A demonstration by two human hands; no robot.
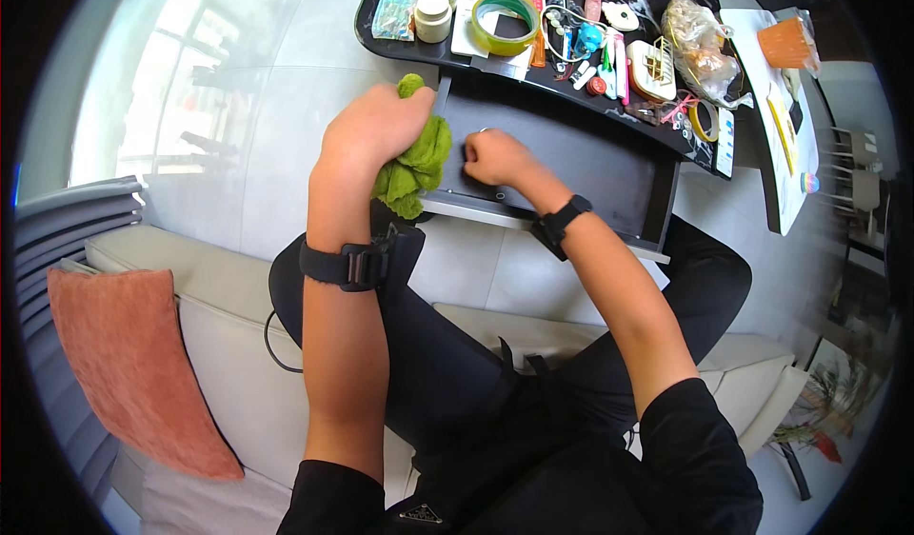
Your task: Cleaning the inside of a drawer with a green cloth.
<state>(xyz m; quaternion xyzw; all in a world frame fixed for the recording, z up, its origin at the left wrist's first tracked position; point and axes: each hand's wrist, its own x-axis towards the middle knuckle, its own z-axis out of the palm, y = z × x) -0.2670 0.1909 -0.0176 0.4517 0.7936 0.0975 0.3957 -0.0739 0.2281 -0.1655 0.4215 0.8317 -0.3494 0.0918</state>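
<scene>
My left hand (378, 122) is closed around a bunched green cloth (421, 160), held just past the left side of an open dark drawer (571, 156). The cloth hangs below the fist and a tuft sticks out above it. My right hand (496, 156) is curled over the left part of the drawer; its fingertips are turned under, so whether it pinches something small cannot be told. A few small round bits lie on the drawer floor near that hand. Both wrists wear black straps.
The black marble-patterned tabletop (400, 48) above the drawer holds white bottles (433, 17), a roll of tape (505, 24), a plastic bag (703, 49) and many small items. A white side surface (789, 199) with an orange cup (785, 42) stands right. An orange cushion (136, 364) lies on the sofa (228, 321).
</scene>
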